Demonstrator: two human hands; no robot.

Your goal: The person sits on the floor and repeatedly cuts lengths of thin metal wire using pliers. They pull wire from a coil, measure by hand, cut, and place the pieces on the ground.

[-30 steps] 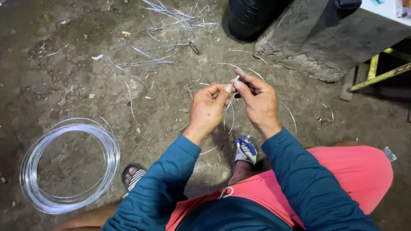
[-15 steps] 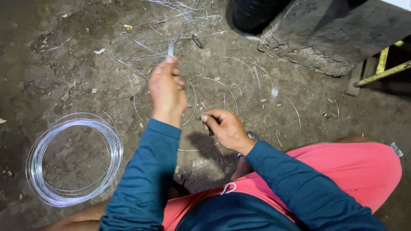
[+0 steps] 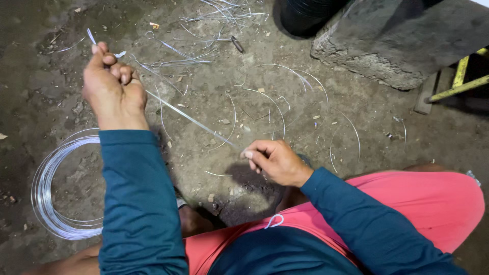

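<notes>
From my feed I see the left hand [image 3: 113, 84] raised out to the left, fingers curled tight into a fist around one end of a thin silver wire [image 3: 191, 118], with a short tip of it sticking up past the thumb. The wire runs straight and taut from that fist down to the right hand [image 3: 275, 162], which sits low near the pink shorts [image 3: 407, 203], thumb and forefinger pinched shut on the other end. The two hands are well apart, the wire stretched between them above the dirt floor [image 3: 46, 30]. Below the left forearm lies a coil of wire [image 3: 48, 191], partly hidden by the blue sleeve. Loose curved wire offcuts [image 3: 270, 102] lie scattered on the ground beyond the right hand, near a rough concrete block [image 3: 387, 46].
</notes>
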